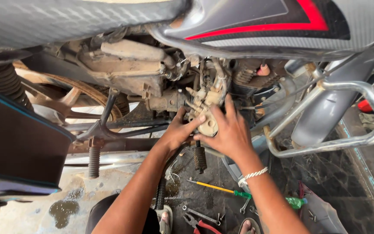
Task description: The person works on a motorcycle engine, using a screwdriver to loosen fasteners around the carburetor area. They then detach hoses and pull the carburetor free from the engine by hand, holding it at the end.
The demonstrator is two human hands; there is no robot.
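Both my hands reach up under a motorcycle to a dirty tan carburetor (207, 125) mounted among hoses beside the engine. My left hand (179, 130) grips its left side, thumb against the round bowl. Over the right side, my right hand (230, 130) has its fingers spread across the body, with a white string bracelet on that wrist. The carburetor sits between a dusty air box (126, 65) on the left and the finned engine cylinder (249, 73) on the right. Much of the carburetor is hidden behind my fingers.
A chrome crash guard (369, 112) curves at the right. On the dark floor below lie a yellow-and-green screwdriver (219, 189), red-handled pliers (202, 224) and a spanner (244, 207). A kick lever and footpeg (94, 158) hang at left. A wet stain (63, 211) marks the concrete.
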